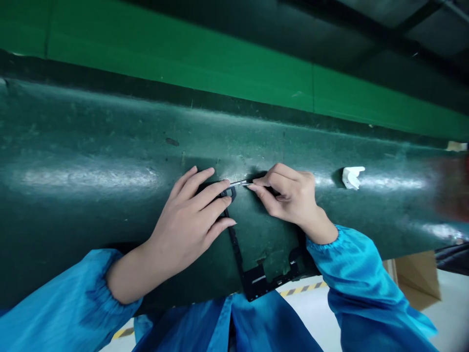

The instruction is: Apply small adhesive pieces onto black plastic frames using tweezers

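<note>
A thin black plastic frame (237, 248) lies on the green worktable, its near corner reaching the table's front edge. Along its far side runs a thin silvery strip (239, 183) between my two hands. My left hand (186, 220) rests over the frame's far left corner, fingers spread, with fingertips touching the frame and the strip's left end. Thumb and index finger of my right hand (287, 193) pinch the right end of the strip. My right hand and forearm hide part of the frame's right side.
A small white plastic piece (352, 177) sits to the right of my right hand. Behind the worktable (91, 127) stands a bright green panel (183, 54). Below on the floor, right of my sleeve, is an open cardboard box (417, 278). Something reddish (454, 186) blurs at the far right.
</note>
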`<state>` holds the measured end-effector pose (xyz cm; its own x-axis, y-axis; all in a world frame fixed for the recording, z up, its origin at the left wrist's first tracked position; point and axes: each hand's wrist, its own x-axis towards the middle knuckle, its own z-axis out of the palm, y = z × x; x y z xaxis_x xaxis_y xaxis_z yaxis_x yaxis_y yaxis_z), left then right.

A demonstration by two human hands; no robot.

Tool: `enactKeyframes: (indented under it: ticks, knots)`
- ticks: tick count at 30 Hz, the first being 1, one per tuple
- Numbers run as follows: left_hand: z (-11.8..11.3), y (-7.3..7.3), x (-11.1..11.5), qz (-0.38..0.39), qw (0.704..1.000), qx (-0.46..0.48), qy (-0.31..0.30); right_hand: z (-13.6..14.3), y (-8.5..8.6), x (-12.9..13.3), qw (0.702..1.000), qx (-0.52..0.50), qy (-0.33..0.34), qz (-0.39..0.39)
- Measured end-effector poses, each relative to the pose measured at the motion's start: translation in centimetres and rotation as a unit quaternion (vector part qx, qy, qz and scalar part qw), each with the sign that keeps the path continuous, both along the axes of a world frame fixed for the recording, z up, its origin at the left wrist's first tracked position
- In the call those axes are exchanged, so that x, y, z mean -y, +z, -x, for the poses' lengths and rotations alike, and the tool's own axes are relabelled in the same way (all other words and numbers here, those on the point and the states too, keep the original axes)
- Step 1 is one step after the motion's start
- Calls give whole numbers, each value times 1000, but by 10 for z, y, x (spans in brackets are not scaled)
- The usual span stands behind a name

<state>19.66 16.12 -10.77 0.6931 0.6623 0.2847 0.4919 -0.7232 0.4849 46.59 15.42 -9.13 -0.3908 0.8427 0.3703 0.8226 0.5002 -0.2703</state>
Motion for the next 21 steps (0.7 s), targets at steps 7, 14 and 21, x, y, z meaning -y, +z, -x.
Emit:
enactKeyframes:
  ticks: [7, 14, 21]
  knots:
    - [0, -1, 1, 5, 1000, 2, -1, 3, -1, 1, 1000, -26, -4, 8]
    - [0, -1, 0, -2, 1000, 3, -3, 10, 2, -1, 998, -47, -44, -14]
    - [0, -2, 0, 0, 1000, -4, -3, -3, 5, 4, 1000, 17, -24, 4]
